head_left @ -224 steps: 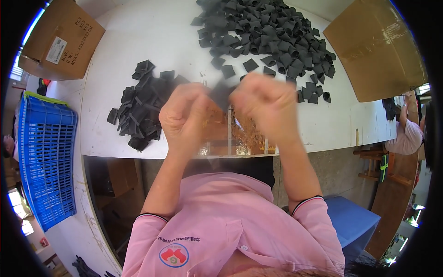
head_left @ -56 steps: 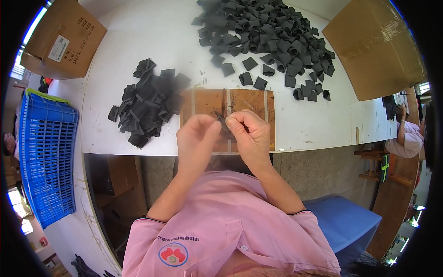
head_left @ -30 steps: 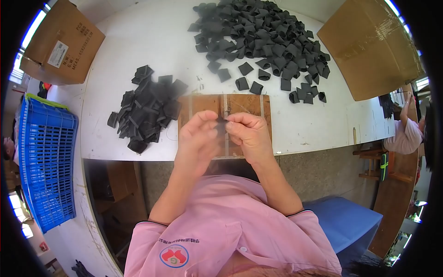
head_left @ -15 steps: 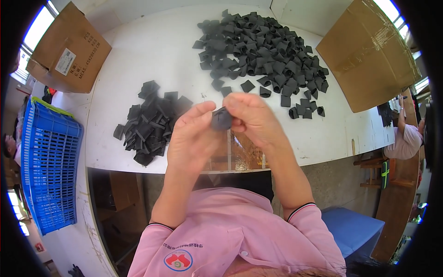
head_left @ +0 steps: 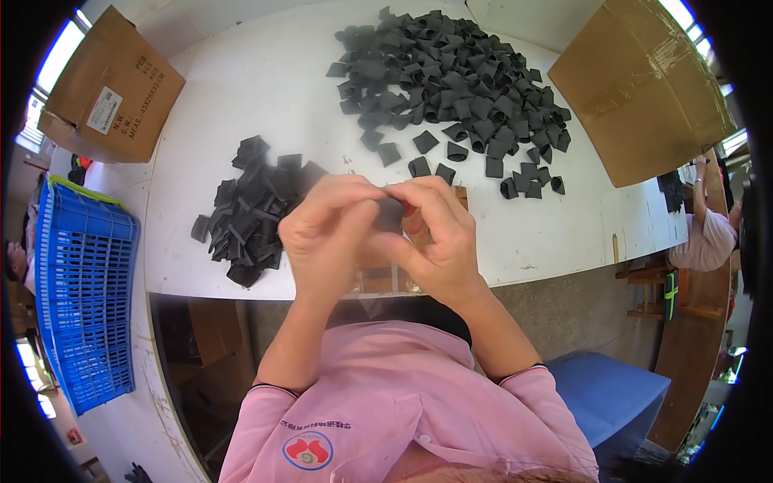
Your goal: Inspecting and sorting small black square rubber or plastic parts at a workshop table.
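Between my two hands, above the table's near middle, is a small dark grey fabric piece (head_left: 390, 214). My left hand (head_left: 326, 233) pinches it from the left, thumb and fingertips closed together. From the right, my right hand (head_left: 439, 237) grips it with the index finger bent over the top and the thumb below. The fingers cover much of the piece. Just beyond my right hand lie a few loose tube-shaped dark pieces (head_left: 419, 167). A large heap of such tubes (head_left: 459, 80) spreads farther back. Left of my left hand is a smaller pile of flatter dark pieces (head_left: 250, 213).
Cardboard boxes stand at the back left (head_left: 113, 88) and the right (head_left: 644, 88) of the white table (head_left: 193, 121). A blue plastic basket (head_left: 88, 298) is at far left. At the right are a blue stool-like block (head_left: 612, 394) and another person (head_left: 707, 229).
My fingers have shifted on the fabric piece: the right thumb has dropped lower and the left fingers curl over more. Loose tubes behind my right hand have come into sight. The view moved slightly.
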